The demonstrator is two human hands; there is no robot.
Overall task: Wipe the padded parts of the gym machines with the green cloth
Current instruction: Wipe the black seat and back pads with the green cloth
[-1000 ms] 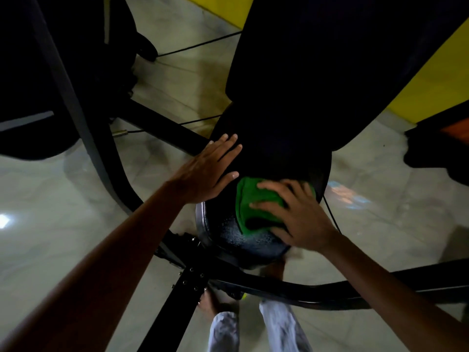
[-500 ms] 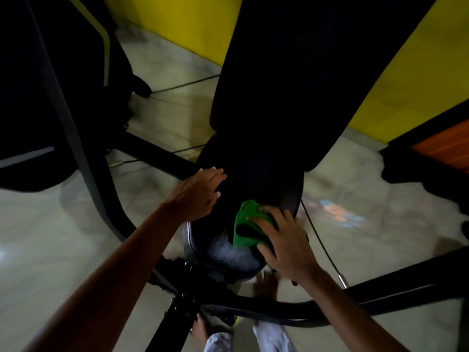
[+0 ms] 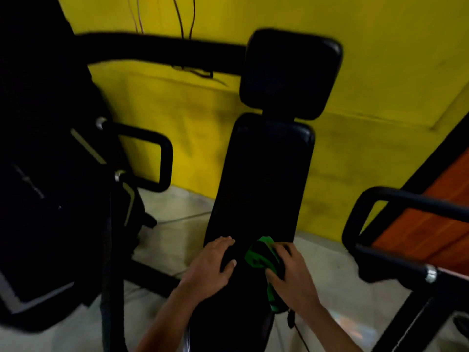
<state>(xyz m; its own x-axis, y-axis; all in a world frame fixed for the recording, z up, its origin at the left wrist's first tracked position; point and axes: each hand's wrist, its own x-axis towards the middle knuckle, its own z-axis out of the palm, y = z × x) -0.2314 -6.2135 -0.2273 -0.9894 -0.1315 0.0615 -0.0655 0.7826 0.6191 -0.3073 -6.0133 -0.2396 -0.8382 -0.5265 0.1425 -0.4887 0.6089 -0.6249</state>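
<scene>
A black padded seat (image 3: 233, 311) lies low in the middle, with a long black back pad (image 3: 264, 179) rising behind it and a square head pad (image 3: 289, 72) on top. My right hand (image 3: 291, 275) grips the crumpled green cloth (image 3: 258, 255) and presses it where the seat meets the back pad. Part of the cloth hangs down below that hand. My left hand (image 3: 215, 268) rests on the left side of the seat, its fingers curled over the pad's edge. The picture is blurred.
A yellow wall (image 3: 380, 97) stands close behind the machine. Black handle loops (image 3: 157, 158) and a dark machine body (image 3: 45, 199) crowd the left. Another black handle bar (image 3: 396, 262) and an orange panel (image 3: 431, 224) sit at the right. Pale floor tiles (image 3: 172, 224) show between the frame tubes.
The view has tilted up from the seat to the whole back pad and wall. Both hands have moved up the seat toward the back pad, the cloth still under my right hand.
</scene>
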